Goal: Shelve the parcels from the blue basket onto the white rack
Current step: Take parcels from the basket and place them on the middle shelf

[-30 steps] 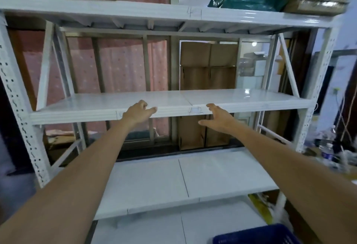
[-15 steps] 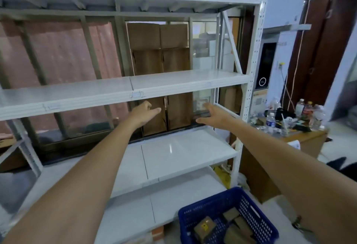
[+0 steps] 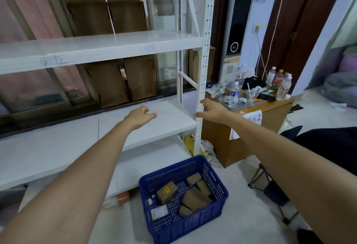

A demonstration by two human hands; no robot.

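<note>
The blue basket [image 3: 218, 186] stands on the floor at the lower middle, in front of the white rack [image 3: 203, 54]. Several brown cardboard parcels [image 3: 193, 198] lie inside it, one with a yellow sticker [image 3: 166, 192], plus a small white-labelled packet [image 3: 158, 211]. Both my arms stretch forward above the basket. My left hand [image 3: 139, 116] hovers over the rack's lower shelf, fingers loosely curled, holding nothing. My right hand [image 3: 211, 110] is beside the rack's right front post, fingers apart and empty.
A low wooden cabinet [image 3: 270, 116] right of the rack carries water bottles and clutter. A folding stool [image 3: 270, 189] stands on the floor at the right. Cardboard boxes [image 3: 119, 81] sit behind the rack. Yellow and white bags [image 3: 190, 143] lie under the rack's right end.
The view has swung down and to the right, bringing the blue basket fully into sight. Both hands have dropped from the middle shelf's height to the lower shelf's height, still empty.
</note>
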